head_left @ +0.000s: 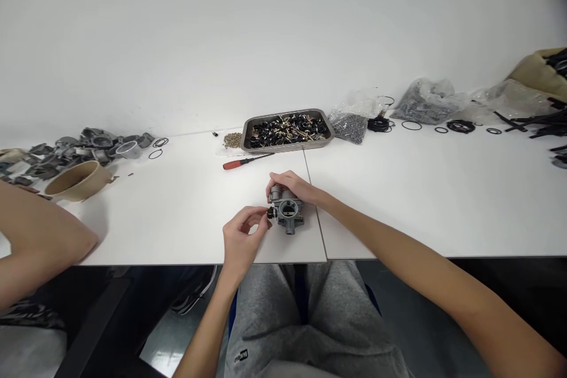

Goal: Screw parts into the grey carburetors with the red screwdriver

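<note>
A grey metal carburetor [296, 218] rests on the white table, its round bore facing me. My right hand [292, 185] curls over its top and far side, gripping it. At the carburetor's left side, my left hand [245, 230] pinches a small black knob-like part [270, 212] between thumb and fingertips. That part touches the body; whether it is screwed in cannot be seen. Beyond my hands lies a screwdriver [233, 164] with a red handle, its shaft pointing right.
A metal tray [287, 148] of small black and brass parts stands behind, beside brass bits [233, 140]. Left are grey castings [95, 140], a tan bowl [80, 186], a clear cup [128, 150] and another person's arm [48, 230]. Plastic bags [427, 103] and black rings [460, 126] lie right.
</note>
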